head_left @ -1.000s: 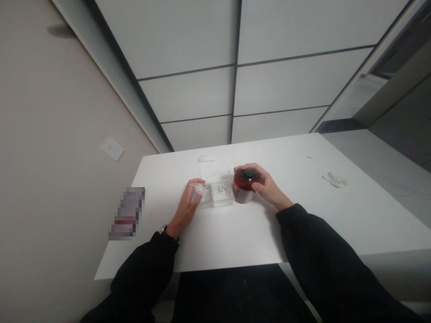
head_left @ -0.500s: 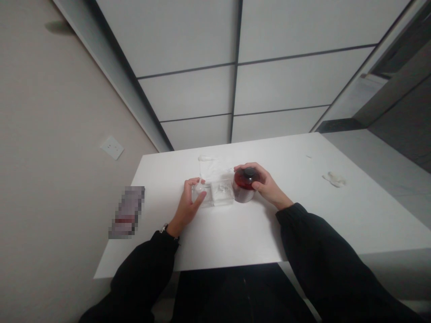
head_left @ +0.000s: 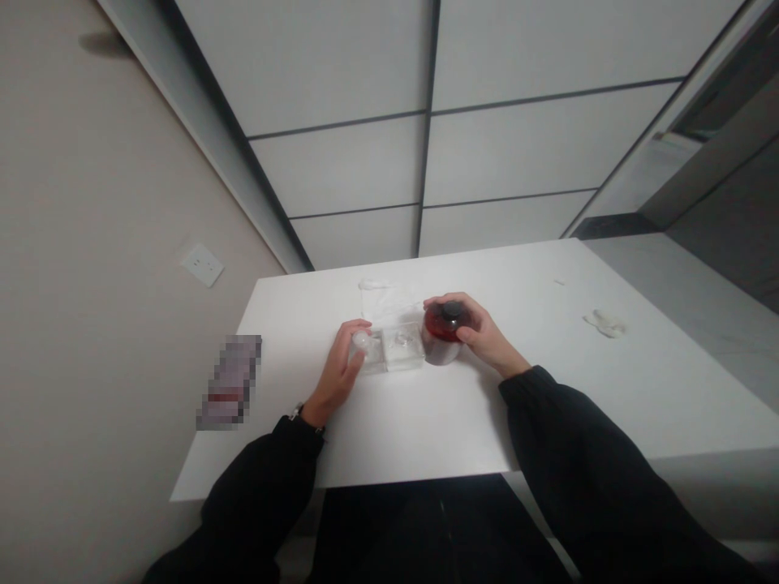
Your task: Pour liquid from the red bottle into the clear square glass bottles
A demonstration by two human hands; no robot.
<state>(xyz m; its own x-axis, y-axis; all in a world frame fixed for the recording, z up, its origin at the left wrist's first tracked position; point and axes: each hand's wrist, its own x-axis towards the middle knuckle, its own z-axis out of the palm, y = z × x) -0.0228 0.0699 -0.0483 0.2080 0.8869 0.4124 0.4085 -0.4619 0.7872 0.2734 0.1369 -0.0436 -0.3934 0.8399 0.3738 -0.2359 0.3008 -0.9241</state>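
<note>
My right hand [head_left: 478, 328] is closed round a dark red bottle [head_left: 439, 345] with a black cap and a pale lower part, upright on the table. Directly left of the bottle is a clear divided box [head_left: 404, 358]; its right compartment holds something small and clear that I cannot make out. My left hand [head_left: 342, 361] grips the box's left end, fingers at the far side and thumb at the near side. A whitish rounded piece [head_left: 360, 341] shows in the left compartment beside the thumb, partly hidden by the hand.
Behind the box, a thin white sheet [head_left: 383, 304] lies on the white table [head_left: 414, 430]. A crumpled whitish scrap [head_left: 604, 323] is at the right, with a small sliver [head_left: 559, 282] beyond it. A pixelated item [head_left: 230, 381] is at the left edge near the wall.
My left thumb and fingers have drawn back slightly to the left. The thin white strand above the whitish piece no longer shows. My right hand and the bottle have hardly moved.
</note>
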